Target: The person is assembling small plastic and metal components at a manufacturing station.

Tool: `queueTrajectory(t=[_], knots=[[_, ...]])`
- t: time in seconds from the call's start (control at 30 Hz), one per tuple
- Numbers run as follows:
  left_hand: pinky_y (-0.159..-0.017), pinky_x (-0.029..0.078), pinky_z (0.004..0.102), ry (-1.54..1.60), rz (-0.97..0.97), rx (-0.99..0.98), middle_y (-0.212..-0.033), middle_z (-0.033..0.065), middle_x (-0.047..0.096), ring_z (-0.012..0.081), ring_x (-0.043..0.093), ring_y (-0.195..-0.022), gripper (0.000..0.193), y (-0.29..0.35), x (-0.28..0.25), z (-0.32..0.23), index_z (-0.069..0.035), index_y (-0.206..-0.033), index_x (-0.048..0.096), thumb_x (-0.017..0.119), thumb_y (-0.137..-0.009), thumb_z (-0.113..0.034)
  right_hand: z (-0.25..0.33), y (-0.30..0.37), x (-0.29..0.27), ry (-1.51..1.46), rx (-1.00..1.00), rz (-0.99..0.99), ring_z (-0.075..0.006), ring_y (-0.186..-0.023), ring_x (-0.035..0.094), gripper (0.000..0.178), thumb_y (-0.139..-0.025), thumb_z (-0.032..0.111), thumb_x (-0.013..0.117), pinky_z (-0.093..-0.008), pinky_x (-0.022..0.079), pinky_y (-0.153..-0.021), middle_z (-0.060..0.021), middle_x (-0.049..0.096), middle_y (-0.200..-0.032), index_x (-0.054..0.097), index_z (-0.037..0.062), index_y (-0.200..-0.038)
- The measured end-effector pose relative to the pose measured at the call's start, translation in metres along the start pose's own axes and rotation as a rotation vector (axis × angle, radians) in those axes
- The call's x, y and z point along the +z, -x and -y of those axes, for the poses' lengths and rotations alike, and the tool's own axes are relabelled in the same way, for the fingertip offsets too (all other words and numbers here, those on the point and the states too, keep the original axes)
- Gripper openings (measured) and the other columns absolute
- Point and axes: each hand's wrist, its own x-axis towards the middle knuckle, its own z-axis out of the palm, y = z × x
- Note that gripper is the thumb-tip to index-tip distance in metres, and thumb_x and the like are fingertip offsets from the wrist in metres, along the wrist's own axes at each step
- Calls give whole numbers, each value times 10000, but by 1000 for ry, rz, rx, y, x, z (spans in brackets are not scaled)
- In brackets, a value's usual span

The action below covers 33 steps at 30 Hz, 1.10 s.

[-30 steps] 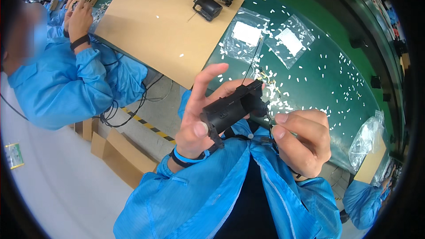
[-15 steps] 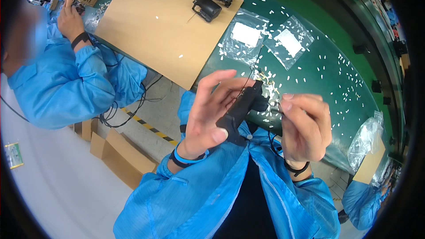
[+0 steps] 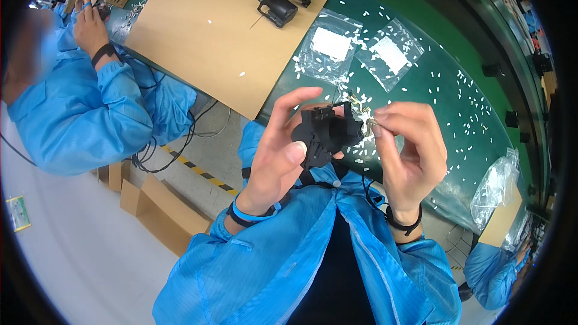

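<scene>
My left hand is closed around a black plastic housing, thumb on its near side and forefinger raised behind it. The housing is tilted so that its hollow inside shows. Just to its right, my right hand pinches a small thin piece between thumb and forefinger, close to the housing's right edge; its kind is too small to make out. Behind the hands, a little heap of small metal-coloured parts lies on the green table, partly hidden by the housing.
Many small white pieces lie scattered over the table around two clear bags with white labels. A cardboard sheet carries another black housing and more black parts. A co-worker's blue sleeve is at left; an open carton stands below.
My left hand has turned the black housing, so its hollow inside now faces me more. My right hand has moved up and slightly left with its pinched piece.
</scene>
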Motion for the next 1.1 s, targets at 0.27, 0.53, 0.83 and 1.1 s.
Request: queueTrajectory(t=[0.27,0.53,0.83,1.1], knots=[[-925,547,413,-107,-43,7,-1369,262,514,325,604,-1189,837,2,3,2,2,-1479,281,672,-856,-395,0,0,2,-165,231,26,-178,-836,680,187,-764,-147,712,-265,568,-694,-140,684,-942,673,-40,-912],[-925,531,426,-22,-38,3,-1364,254,510,327,586,-1212,781,-1,2,-2,14,-1484,270,609,-906,-389,-2,4,-1,-205,248,77,-184,-868,692,186,-772,-159,681,-279,571,-748,-142,697,-960,657,-45,-918],[-953,526,424,76,-19,49,-1373,222,504,304,569,-1232,700,3,-4,1,-6,-1493,263,551,-937,-317,-2,10,0,-230,240,115,-198,-884,698,203,-776,-160,654,-306,550,-792,-147,717,-963,633,-18,-920],[-948,540,440,-12,-40,46,-1386,266,496,330,580,-1231,806,4,-3,-2,29,-1498,238,608,-908,-377,0,8,0,-204,252,105,-193,-870,690,171,-789,-151,638,-307,542,-798,-150,713,-959,603,-22,-897]])
